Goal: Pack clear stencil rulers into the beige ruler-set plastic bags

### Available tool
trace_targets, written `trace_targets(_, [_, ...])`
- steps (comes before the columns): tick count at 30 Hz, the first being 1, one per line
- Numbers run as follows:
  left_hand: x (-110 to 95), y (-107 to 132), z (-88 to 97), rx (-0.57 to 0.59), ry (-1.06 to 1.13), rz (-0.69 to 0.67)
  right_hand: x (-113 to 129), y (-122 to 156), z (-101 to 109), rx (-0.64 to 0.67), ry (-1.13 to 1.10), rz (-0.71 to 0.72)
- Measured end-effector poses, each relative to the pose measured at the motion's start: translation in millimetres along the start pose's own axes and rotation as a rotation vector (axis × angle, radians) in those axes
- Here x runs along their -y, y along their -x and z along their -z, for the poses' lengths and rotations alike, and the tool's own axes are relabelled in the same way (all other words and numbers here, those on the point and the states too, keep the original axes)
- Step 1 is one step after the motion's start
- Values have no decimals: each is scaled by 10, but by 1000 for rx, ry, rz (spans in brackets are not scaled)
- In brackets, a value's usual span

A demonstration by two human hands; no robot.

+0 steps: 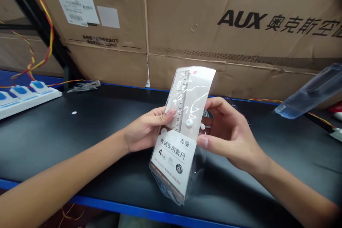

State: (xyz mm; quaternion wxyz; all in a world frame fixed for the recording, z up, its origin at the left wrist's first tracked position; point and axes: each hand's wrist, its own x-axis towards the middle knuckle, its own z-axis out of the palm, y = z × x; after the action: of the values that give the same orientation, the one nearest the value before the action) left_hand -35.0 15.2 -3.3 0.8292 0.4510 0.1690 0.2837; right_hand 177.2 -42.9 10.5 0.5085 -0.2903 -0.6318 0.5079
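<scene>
A clear plastic pouch of rulers (172, 156) is held upright and tilted over the black table in the head view. Its printed card front reads 20 cm, and a straight ruler (182, 105) with black marks shows through the upper part. My left hand (146, 128) grips the pouch's left edge, thumb on the front and fingers behind it. At the right edge, my right hand (229, 133) has its thumb and fingers closed around the pouch's side. A white snap button (189, 123) sits on the front; another white button shows just right of it. My right fingertips are partly hidden.
A white power strip (29, 101) with plugs stands at left, near a crumpled clear wrapper (84, 86) and a small white disc (74, 113). An empty clear plastic sleeve (310, 91) leans at right. A large cardboard box (181, 32) closes off the back; red-yellow wires hang at left.
</scene>
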Motion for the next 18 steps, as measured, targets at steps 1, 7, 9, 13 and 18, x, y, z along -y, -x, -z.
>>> trace_targets(1, [0, -3, -1, 1, 1, -1, 3, 1, -1, 0, -9, -5])
trace_targets(7, [5, -19, 0, -23, -5, -8, 22, -14, -1, -20, -69, -42])
trace_targets(9, [5, -22, 5, -32, -20, -16, 25, -12, -12, -28, -59, -39])
trace_targets(13, [-27, -12, -5, -59, -77, -77, 10, 14, -70, -174, 84, 85])
trace_targets(18, [-98, 34, -65, -60, -158, -107, -36, 24, -127, -324, 330, 308])
